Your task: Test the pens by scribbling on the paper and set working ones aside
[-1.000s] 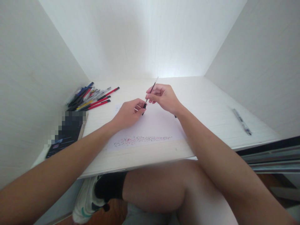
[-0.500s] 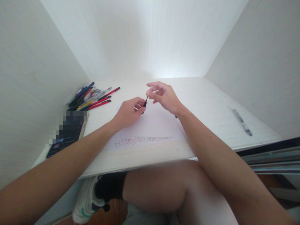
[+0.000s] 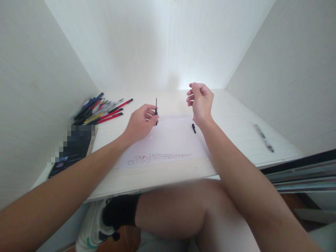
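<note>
My left hand pinches a black pen tip section with a thin refill standing upright out of it. It is held just above the white sheet of paper. Farther back and to the right, my right hand is raised, its thumb against the index finger and the others curled. Whatever is in that pinch, if anything, cannot be made out. A black pen cap lies on the paper beside my right wrist. Rows of small black and red marks run along the sheet's near edge.
A heap of pens in black, red, blue and yellow lies at the back left. In front of it is a dark flat object, partly pixelated. A clear pen lies on the right. Pale walls enclose the desk.
My right hand has moved away from the refill, up and to the right. My left hand has shifted slightly left, and the refill is now more upright. The black cap shows more fully.
</note>
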{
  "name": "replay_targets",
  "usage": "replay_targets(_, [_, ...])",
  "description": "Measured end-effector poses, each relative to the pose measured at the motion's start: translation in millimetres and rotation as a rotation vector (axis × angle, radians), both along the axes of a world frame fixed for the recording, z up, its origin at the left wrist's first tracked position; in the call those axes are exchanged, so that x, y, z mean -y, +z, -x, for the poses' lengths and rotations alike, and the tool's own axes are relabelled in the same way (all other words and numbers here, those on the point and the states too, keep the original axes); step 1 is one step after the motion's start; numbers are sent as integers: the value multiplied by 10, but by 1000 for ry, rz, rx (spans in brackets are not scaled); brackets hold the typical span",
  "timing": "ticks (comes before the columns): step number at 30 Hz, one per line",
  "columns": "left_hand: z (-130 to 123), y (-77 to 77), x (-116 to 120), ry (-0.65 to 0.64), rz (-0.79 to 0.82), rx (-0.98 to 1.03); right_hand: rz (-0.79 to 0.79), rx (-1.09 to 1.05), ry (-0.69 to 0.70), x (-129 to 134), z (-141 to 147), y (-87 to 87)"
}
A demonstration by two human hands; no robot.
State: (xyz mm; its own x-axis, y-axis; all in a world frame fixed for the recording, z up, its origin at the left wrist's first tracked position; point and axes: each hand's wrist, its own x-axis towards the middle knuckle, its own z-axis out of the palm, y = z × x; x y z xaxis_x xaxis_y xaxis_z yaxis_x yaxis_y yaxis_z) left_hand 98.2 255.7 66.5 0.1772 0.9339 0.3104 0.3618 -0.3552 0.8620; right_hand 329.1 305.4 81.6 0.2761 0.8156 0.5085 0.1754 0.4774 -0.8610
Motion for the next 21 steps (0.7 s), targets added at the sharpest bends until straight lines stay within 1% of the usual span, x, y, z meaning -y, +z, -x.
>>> replay_targets(4, [22,-12,-51,72,68,81,-156,1,-311,23,-226,63])
replay_targets(7, [39,0,-75,110,100,116,-245,53,-520,130,-463,102])
replay_targets(9, [42,10,-83,122,110,123,-261,67,-598,233,-589,99])
replay_targets(11, [37,15,-91,136,121,151,-244,56,-622,339,-663,74])
replay_targets(14, [20,12,-108,146,149,213,-193,40,-596,483,-662,25])
replay_targets(16, [9,10,-118,145,170,232,-146,64,-526,576,-568,-5])
replay_targets(18, [5,5,-127,143,178,245,-74,160,-365,681,-382,-31])
replay_targets(19, [8,-1,-132,142,176,249,-27,249,-241,739,-256,-43])
replay_targets(21, [30,-23,-148,145,160,231,42,498,25,856,35,-64])
